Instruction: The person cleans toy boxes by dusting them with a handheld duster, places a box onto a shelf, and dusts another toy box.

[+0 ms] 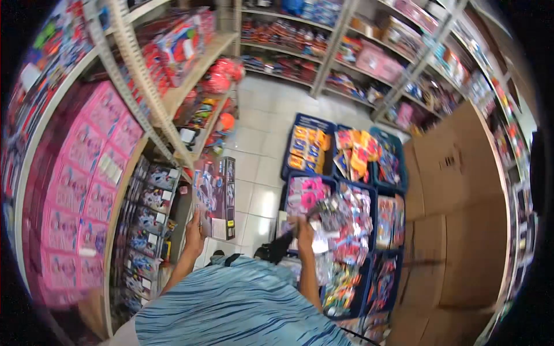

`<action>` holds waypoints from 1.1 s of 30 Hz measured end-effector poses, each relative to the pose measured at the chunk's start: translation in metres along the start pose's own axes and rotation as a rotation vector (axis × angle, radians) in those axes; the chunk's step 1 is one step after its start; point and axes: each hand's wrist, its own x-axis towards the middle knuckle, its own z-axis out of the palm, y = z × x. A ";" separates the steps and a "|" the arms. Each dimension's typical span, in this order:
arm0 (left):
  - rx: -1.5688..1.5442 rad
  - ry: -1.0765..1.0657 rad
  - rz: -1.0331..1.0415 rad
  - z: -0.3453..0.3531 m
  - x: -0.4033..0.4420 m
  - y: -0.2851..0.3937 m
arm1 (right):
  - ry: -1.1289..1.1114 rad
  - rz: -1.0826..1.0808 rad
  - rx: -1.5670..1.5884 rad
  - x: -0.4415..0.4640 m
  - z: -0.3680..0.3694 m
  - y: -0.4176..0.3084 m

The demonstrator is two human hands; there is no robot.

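My left hand (pixel 195 235) grips the lower left edge of a boxed toy (pixel 213 196), a tall dark box with a picture front and a yellow label on its side, held upright by the shelf. Over the blue crates my right hand (pixel 303 235) is closed at the end of a dark, blurred item (pixel 277 248); what exactly the fingers hold is too smeared to make out. Beyond that hand lie grey and clear plastic packs (pixel 332 213) on top of the crates.
Crates (pixel 283 167) of packaged toys stand on the tiled floor (pixel 254 121). Large cardboard (pixel 461 190) rises at the right. Pink boxes (pixel 75 196) and dark packages (pixel 151 222) fill the left shelves, whose metal posts (pixel 141 81) stand close by. More shelving (pixel 283 51) lines the back.
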 end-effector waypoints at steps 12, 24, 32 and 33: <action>-0.170 0.245 0.226 0.030 -0.053 -0.032 | 0.040 -0.098 0.351 0.039 -0.072 -0.098; 0.248 0.456 0.505 0.056 -0.087 -0.011 | -0.153 -0.105 0.527 0.033 0.017 -0.157; 0.127 0.607 0.407 0.049 -0.073 -0.014 | -0.261 -0.015 0.284 0.044 0.056 -0.132; 0.097 0.603 0.386 0.046 -0.067 -0.013 | -0.283 -0.029 0.317 0.042 0.063 -0.132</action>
